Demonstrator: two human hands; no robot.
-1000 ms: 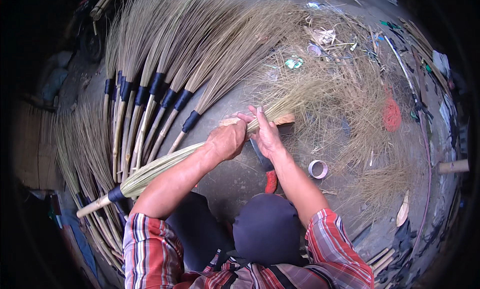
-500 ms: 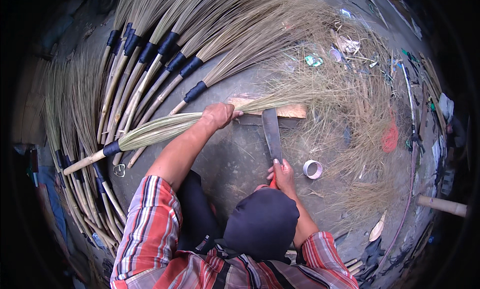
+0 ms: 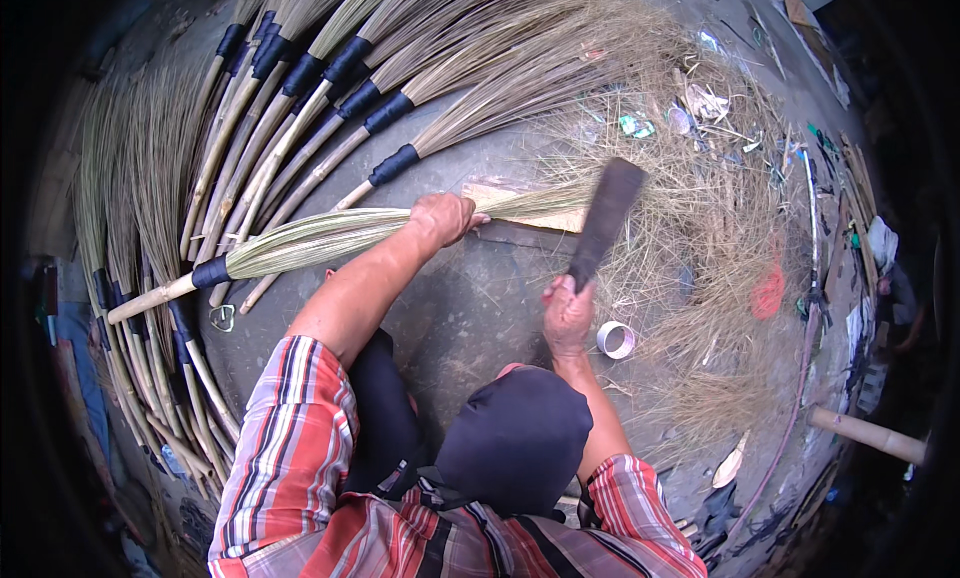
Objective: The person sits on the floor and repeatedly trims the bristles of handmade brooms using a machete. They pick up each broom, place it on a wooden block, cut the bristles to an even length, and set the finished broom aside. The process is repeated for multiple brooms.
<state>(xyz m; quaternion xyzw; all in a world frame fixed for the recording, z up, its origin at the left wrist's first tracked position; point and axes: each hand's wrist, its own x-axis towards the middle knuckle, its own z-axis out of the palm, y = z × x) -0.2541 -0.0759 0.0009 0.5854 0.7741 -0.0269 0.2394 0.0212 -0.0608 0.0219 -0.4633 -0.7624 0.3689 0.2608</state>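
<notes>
My left hand (image 3: pixel 445 221) is closed round the straw of a broom (image 3: pixel 320 240). The broom lies aslant, its pale stick handle pointing to the lower left and a dark binding joining handle and straw. Beyond my fist the straw ends rest across a wooden board (image 3: pixel 550 222) on the ground. In my right hand (image 3: pixel 568 320) is a machete (image 3: pixel 608 220), gripped by its handle, which is mostly hidden by the fingers. Its wide dark blade points up and to the right, over the board's right end. Whether the blade touches the straw, I cannot tell.
Several finished-looking brooms (image 3: pixel 395 165) lie fanned at the upper left, with more brooms (image 3: pixel 145 208) along the left side. Loose straw (image 3: pixel 720 268) litters the ground at right. A tape roll (image 3: pixel 616 340) sits beside my right hand. A bamboo pole (image 3: pixel 868 433) juts in at far right.
The machete has come up off the straw and swung to the right, its blade now tilted. The straw ends on the board look shorter. My left hand keeps its grip on the broom.
</notes>
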